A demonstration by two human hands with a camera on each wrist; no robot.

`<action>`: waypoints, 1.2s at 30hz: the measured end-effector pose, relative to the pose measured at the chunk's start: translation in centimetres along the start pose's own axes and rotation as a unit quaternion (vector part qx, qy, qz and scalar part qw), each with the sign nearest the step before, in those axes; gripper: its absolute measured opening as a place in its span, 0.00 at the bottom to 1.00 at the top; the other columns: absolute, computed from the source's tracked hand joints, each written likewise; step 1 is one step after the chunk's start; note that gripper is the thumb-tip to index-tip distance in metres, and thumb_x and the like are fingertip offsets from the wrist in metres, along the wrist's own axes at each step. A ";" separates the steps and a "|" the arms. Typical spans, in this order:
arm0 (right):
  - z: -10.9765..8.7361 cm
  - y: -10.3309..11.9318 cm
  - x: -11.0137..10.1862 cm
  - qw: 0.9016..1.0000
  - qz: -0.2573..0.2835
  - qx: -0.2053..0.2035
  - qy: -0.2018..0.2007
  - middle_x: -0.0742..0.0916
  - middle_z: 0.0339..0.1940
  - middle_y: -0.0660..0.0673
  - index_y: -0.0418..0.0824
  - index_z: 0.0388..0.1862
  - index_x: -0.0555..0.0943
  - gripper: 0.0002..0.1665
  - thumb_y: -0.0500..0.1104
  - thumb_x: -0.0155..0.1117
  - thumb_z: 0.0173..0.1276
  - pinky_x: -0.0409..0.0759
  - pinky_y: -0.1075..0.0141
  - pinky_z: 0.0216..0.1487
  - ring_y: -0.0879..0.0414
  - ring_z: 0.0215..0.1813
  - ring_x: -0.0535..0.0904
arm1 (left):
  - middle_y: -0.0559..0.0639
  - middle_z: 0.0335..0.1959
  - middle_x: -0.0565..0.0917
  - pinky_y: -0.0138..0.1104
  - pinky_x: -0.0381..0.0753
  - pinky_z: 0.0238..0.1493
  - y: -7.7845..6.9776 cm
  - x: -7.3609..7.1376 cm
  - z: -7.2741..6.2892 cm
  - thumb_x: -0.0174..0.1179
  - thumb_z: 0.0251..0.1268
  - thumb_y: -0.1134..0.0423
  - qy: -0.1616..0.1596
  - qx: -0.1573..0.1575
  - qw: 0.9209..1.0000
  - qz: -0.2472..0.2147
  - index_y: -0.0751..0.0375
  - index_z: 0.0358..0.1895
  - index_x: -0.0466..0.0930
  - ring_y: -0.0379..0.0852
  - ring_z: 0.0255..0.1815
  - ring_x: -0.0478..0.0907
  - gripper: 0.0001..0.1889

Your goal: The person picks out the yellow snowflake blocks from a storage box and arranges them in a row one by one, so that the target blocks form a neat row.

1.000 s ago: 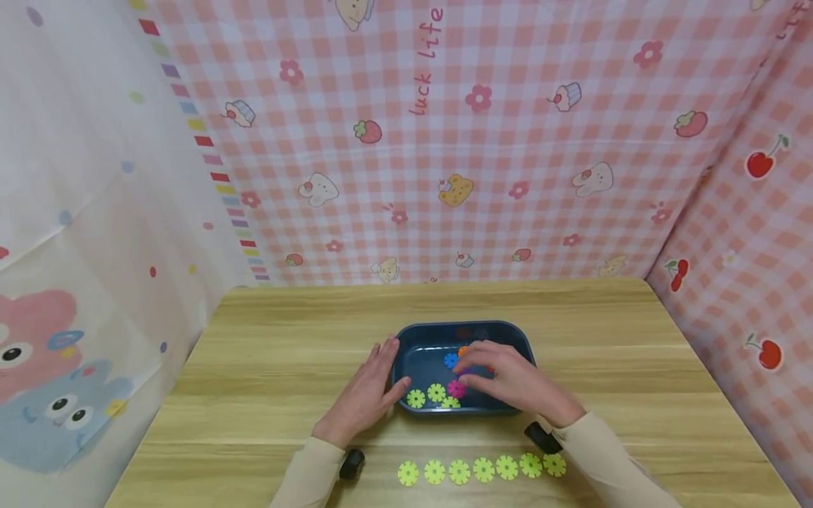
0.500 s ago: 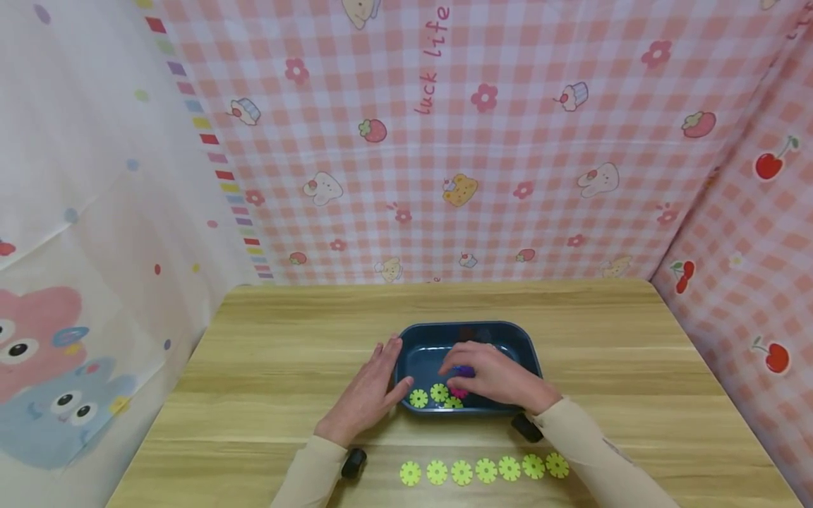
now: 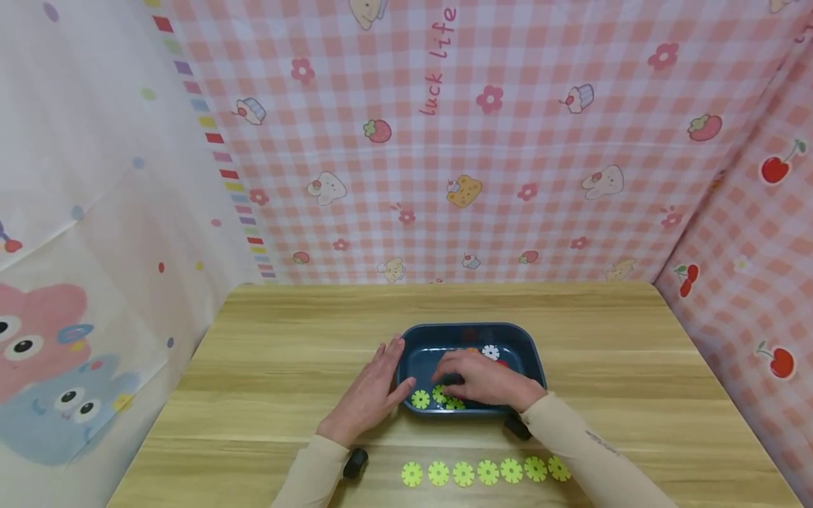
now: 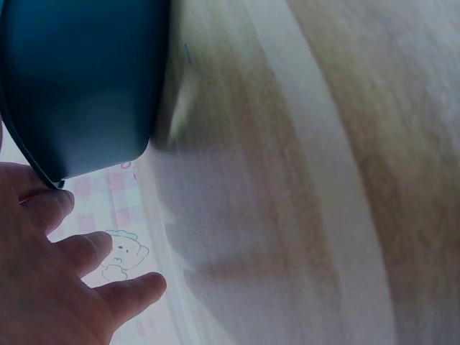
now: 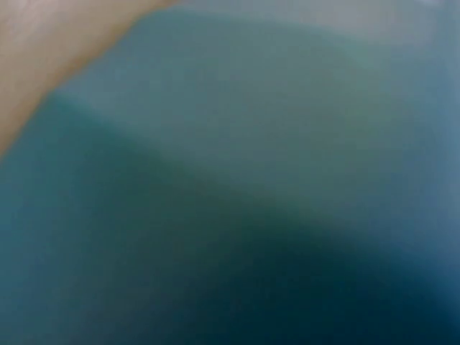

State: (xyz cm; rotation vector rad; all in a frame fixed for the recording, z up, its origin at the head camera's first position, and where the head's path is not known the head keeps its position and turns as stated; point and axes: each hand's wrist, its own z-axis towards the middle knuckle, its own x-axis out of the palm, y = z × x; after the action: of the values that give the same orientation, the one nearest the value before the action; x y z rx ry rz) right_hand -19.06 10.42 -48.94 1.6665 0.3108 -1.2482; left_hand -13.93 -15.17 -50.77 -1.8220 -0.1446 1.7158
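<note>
A dark blue rectangular tray stands on the table with toothed plastic discs in it. My left hand rests against its left rim, fingers straight; in the left wrist view the fingertips touch the tray's edge. My right hand reaches into the tray, fingers bent downward and apart from the thumb, and nothing shows between them. Yellow-green discs lie by the thumb. A white disc and a red disc show behind the hand, which hides other pieces. The right wrist view is a blur of tray wall.
Several yellow-green discs form a straight row on the wooden table in front of the tray. The right sleeve passes over the row's right end. Patterned cloths hang behind and at both sides.
My right hand has shifted left and toward the near side inside the tray, uncovering the white disc and covering the magenta one. The left hand stays at the rim.
</note>
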 end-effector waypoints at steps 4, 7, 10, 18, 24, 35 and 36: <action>0.3 -0.2 0.5 1.000 -0.006 -0.008 0.010 0.86 0.49 0.53 0.42 0.53 0.89 0.12 0.39 0.71 0.72 0.82 0.64 0.58 0.61 0.52 0.81 | 0.56 0.86 0.50 0.57 0.57 0.79 0.0 0.0 0.1 0.48 0.82 0.42 0.003 -0.001 1.000 0.001 0.60 0.85 0.48 0.61 0.84 0.48 0.40; 0.4 -0.3 0.8 1.000 -0.010 -0.011 0.012 0.86 0.48 0.52 0.42 0.53 0.89 0.13 0.39 0.72 0.71 0.83 0.64 0.57 0.60 0.52 0.81 | 0.55 0.86 0.50 0.57 0.56 0.79 0.0 0.0 0.0 0.49 0.82 0.43 0.006 -0.002 1.000 -0.004 0.59 0.85 0.48 0.60 0.84 0.48 0.40; 0.5 -0.5 1.0 1.000 -0.012 -0.010 0.013 0.86 0.49 0.52 0.42 0.53 0.89 0.13 0.39 0.73 0.70 0.83 0.64 0.57 0.61 0.52 0.81 | 0.55 0.86 0.50 0.56 0.56 0.79 -0.1 -0.1 0.0 0.49 0.82 0.43 0.006 0.000 1.000 -0.005 0.60 0.85 0.48 0.60 0.84 0.48 0.40; 0.6 -0.7 1.6 0.999 -0.031 0.005 0.005 0.85 0.49 0.52 0.43 0.52 0.89 0.16 0.42 0.77 0.66 0.83 0.64 0.57 0.61 0.51 0.79 | 0.55 0.85 0.50 0.57 0.58 0.79 0.0 0.0 0.0 0.48 0.82 0.42 0.002 0.005 1.000 -0.001 0.60 0.85 0.48 0.61 0.84 0.49 0.40; 0.6 -0.6 1.8 0.999 -0.038 0.025 0.000 0.84 0.50 0.51 0.43 0.53 0.89 0.18 0.45 0.79 0.65 0.82 0.63 0.57 0.59 0.50 0.78 | 0.55 0.86 0.49 0.57 0.57 0.79 -0.1 0.0 0.0 0.49 0.82 0.43 0.004 0.000 1.000 -0.002 0.60 0.85 0.48 0.60 0.84 0.48 0.40; 0.3 -0.7 1.7 0.998 -0.033 0.051 -0.025 0.84 0.49 0.49 0.41 0.53 0.89 0.17 0.42 0.77 0.66 0.84 0.64 0.51 0.58 0.48 0.80 | 0.55 0.86 0.49 0.56 0.57 0.79 -0.2 0.0 0.0 0.51 0.82 0.44 0.002 -0.006 1.000 -0.006 0.60 0.85 0.48 0.60 0.84 0.48 0.40; 0.3 -0.7 1.7 0.998 -0.032 0.053 -0.027 0.84 0.49 0.49 0.41 0.52 0.89 0.17 0.43 0.78 0.66 0.84 0.64 0.51 0.58 0.48 0.80 | 0.55 0.86 0.50 0.57 0.57 0.79 -0.1 0.0 0.0 0.51 0.82 0.44 0.002 -0.006 1.000 -0.006 0.60 0.85 0.48 0.60 0.84 0.48 0.40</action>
State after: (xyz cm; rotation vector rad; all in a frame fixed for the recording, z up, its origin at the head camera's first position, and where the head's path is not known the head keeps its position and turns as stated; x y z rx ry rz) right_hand -19.01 9.93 -50.79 1.7209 0.2717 -1.3747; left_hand -13.89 -15.03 -50.73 -1.8286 -0.1631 1.7074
